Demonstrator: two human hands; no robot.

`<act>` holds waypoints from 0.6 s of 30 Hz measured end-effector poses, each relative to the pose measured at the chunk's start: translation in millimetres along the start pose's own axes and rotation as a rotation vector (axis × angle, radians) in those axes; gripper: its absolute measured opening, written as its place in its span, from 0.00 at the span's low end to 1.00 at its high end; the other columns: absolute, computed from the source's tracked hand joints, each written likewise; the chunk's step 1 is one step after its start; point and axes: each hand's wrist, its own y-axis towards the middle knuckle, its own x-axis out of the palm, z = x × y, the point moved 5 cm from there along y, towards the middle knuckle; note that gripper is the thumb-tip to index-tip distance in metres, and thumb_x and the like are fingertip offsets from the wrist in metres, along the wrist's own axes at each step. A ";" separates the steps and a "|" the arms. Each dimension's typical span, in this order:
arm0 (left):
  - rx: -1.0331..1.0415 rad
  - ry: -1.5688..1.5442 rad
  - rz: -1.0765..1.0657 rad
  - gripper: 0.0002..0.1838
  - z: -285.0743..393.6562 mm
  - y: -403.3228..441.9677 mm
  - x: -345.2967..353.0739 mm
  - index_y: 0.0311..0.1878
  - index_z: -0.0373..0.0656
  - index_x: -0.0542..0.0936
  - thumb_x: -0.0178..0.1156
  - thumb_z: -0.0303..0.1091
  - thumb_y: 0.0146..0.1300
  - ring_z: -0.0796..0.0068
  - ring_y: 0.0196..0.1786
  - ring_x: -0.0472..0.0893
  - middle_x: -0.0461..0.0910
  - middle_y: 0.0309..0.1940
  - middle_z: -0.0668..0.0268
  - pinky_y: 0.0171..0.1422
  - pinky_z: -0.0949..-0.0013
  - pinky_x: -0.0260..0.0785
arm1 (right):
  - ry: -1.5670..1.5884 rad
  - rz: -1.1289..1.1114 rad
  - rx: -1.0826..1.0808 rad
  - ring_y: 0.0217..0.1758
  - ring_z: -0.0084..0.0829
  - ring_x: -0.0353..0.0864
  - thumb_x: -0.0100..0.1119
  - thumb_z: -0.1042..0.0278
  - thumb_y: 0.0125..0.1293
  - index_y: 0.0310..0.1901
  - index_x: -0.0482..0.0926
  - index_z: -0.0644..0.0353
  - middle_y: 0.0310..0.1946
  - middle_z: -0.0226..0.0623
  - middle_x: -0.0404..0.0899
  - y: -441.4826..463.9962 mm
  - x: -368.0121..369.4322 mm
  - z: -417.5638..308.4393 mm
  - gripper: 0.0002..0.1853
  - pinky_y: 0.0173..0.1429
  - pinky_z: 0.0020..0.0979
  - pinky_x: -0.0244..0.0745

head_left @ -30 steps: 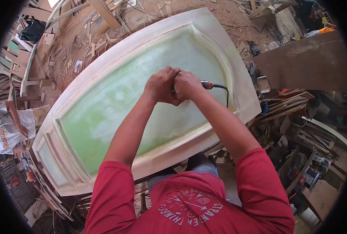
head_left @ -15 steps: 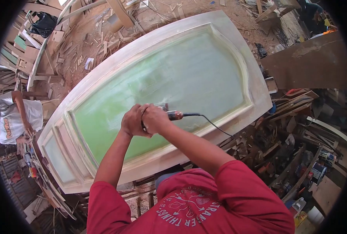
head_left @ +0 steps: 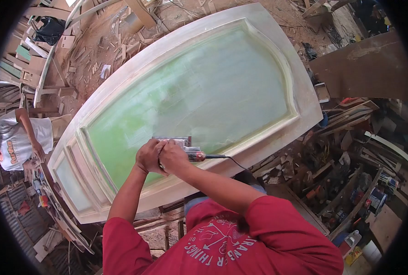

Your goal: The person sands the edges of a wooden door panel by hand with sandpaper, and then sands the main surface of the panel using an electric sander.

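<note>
A corded power tool (head_left: 185, 143) with a flat rectangular base rests on the green, whitish-dusted inner face of a large curved panel (head_left: 233, 91). My left hand (head_left: 150, 156) is wrapped round the tool's near left side. Pressed against it, my right hand (head_left: 173, 157) grips the top of the tool's body. The cable leaves the tool to the right and runs over the panel's pale raised frame. My fingers hide most of the tool's body.
Another person (head_left: 23, 137) in a white shirt is at the far left. Wood scraps and a black bag (head_left: 49, 30) lie on the ground beyond the panel. At the upper right is a brown board (head_left: 366, 68). Offcuts and containers crowd the lower right.
Both hands and the tool have moved left and toward my body over the panel. The tool's flat base now shows beyond my hands. The view has shifted too.
</note>
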 end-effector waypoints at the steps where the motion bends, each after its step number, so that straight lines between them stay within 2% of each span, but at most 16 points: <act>1: 0.037 -0.007 -0.004 0.72 5.0 14.2 3.2 0.73 0.43 0.75 0.90 0.68 0.18 0.48 0.49 0.87 0.84 0.50 0.53 0.53 0.51 0.84 | 0.014 -0.001 0.048 0.58 0.47 0.85 0.79 0.57 0.53 0.57 0.87 0.73 0.56 0.54 0.88 -5.7 -0.9 11.3 0.33 0.58 0.41 0.85; 6: 0.212 -0.043 -0.053 0.71 36.3 103.9 26.5 0.73 0.44 0.76 0.87 0.69 0.17 0.48 0.46 0.87 0.83 0.48 0.55 0.51 0.52 0.84 | 0.032 0.032 0.202 0.58 0.46 0.84 0.75 0.57 0.55 0.60 0.84 0.71 0.55 0.51 0.85 -43.2 -29.7 80.6 0.34 0.58 0.41 0.84; 9: 0.299 -0.022 -0.074 0.70 56.2 159.3 43.7 0.73 0.44 0.77 0.85 0.70 0.19 0.49 0.44 0.86 0.82 0.46 0.56 0.48 0.53 0.82 | 0.148 0.073 0.361 0.59 0.49 0.84 0.77 0.55 0.54 0.55 0.85 0.70 0.55 0.54 0.85 -71.8 -62.8 126.8 0.32 0.63 0.44 0.84; 10: 0.299 -0.027 -0.112 0.69 60.2 176.1 53.6 0.72 0.44 0.78 0.84 0.71 0.20 0.50 0.44 0.85 0.81 0.45 0.57 0.48 0.53 0.82 | 0.079 0.145 0.360 0.59 0.50 0.84 0.76 0.56 0.56 0.53 0.86 0.67 0.55 0.53 0.84 -72.2 -38.2 147.5 0.27 0.63 0.44 0.84; 13: 0.354 -0.008 -0.182 0.70 83.8 236.4 65.8 0.72 0.44 0.78 0.85 0.71 0.18 0.52 0.45 0.85 0.79 0.44 0.59 0.48 0.54 0.81 | 0.121 0.230 0.450 0.58 0.50 0.84 0.74 0.57 0.58 0.52 0.87 0.64 0.52 0.51 0.85 -94.7 -53.0 200.2 0.23 0.62 0.46 0.84; 17: 0.423 -0.003 -0.216 0.68 108.3 310.0 92.6 0.70 0.45 0.78 0.87 0.66 0.17 0.54 0.45 0.84 0.79 0.45 0.59 0.51 0.55 0.82 | 0.088 0.240 0.529 0.57 0.51 0.85 0.73 0.55 0.61 0.49 0.88 0.61 0.50 0.51 0.85 -121.5 -91.1 262.8 0.20 0.62 0.47 0.84; 18: 0.432 -0.018 -0.230 0.64 117.2 328.4 96.5 0.69 0.44 0.77 0.87 0.63 0.21 0.54 0.45 0.84 0.79 0.46 0.59 0.52 0.55 0.83 | 0.101 0.217 0.542 0.57 0.46 0.84 0.69 0.53 0.65 0.51 0.87 0.66 0.52 0.49 0.85 -129.0 -104.4 277.1 0.23 0.60 0.43 0.86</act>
